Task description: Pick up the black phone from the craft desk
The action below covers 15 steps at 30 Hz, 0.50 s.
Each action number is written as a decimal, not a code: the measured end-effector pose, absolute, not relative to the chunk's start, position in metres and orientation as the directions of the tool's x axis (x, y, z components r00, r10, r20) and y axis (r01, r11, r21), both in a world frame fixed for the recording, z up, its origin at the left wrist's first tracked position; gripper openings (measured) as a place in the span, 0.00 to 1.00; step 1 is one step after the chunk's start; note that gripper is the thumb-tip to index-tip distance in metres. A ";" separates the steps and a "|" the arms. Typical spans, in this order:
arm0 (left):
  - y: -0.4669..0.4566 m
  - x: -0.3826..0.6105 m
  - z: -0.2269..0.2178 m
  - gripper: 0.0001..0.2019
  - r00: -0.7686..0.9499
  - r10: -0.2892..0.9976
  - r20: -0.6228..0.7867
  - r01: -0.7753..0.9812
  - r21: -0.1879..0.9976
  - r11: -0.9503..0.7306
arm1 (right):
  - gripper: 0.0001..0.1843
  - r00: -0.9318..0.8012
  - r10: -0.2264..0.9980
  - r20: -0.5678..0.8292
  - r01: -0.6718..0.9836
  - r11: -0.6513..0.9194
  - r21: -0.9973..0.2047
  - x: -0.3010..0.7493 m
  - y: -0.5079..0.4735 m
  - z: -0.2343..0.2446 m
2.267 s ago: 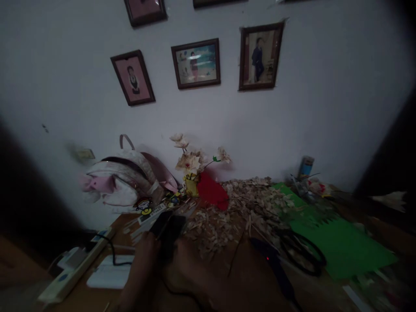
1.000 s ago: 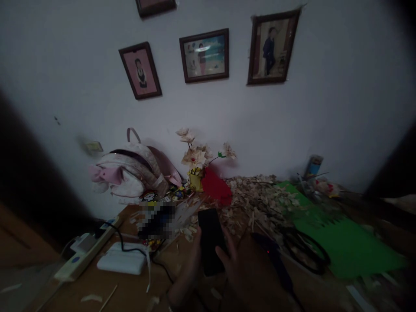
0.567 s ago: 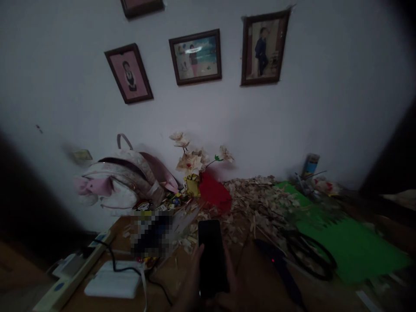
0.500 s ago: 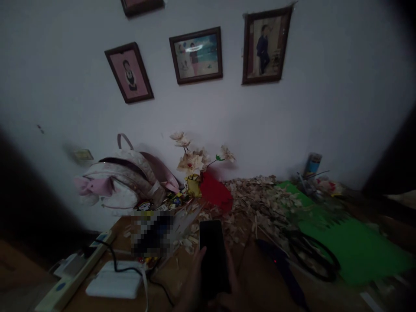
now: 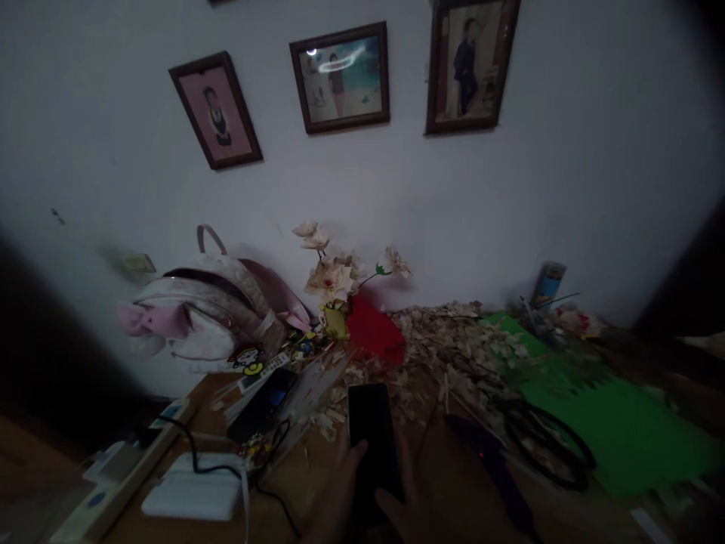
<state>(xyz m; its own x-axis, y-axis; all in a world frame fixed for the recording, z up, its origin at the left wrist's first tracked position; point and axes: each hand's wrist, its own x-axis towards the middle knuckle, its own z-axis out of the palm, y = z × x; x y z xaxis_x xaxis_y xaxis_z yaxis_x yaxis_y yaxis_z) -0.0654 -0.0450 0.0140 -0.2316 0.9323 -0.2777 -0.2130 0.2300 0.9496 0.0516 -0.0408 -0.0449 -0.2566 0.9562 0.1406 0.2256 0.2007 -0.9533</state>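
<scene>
I've got one hand (image 5: 340, 491), can't tell which, closed around a black phone (image 5: 374, 438), its long axis pointing up and away at bottom centre; no other hand in view, and a second phone (image 5: 263, 404) lies left on the desk (image 5: 306, 491).

The dark wooden picture frame (image 5: 470, 68) at upper right loses its top edge to the border of the view. The person's hand (image 5: 340, 499) is cut off below, dim in shadow, and which hand it is cannot be told. It hides the lower end of the slim black smartphone (image 5: 374, 431). The tiny multicoloured trinkets (image 5: 254, 446) at lower left are too small to tell apart
</scene>
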 end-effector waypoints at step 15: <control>-0.052 -0.061 0.030 0.27 -0.230 0.901 -0.368 -0.338 0.898 0.281 | 0.44 -0.236 0.959 0.157 0.019 0.166 -0.986 0.057 -0.041 -0.032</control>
<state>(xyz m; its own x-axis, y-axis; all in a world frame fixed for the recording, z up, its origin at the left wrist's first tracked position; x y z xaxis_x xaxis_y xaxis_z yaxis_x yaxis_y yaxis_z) -0.0612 -0.0518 0.0302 -0.2303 0.9008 -0.3682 -0.3377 0.2808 0.8984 0.0568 -0.0407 -0.0320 -0.2365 0.9589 0.1571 0.0193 0.1663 -0.9859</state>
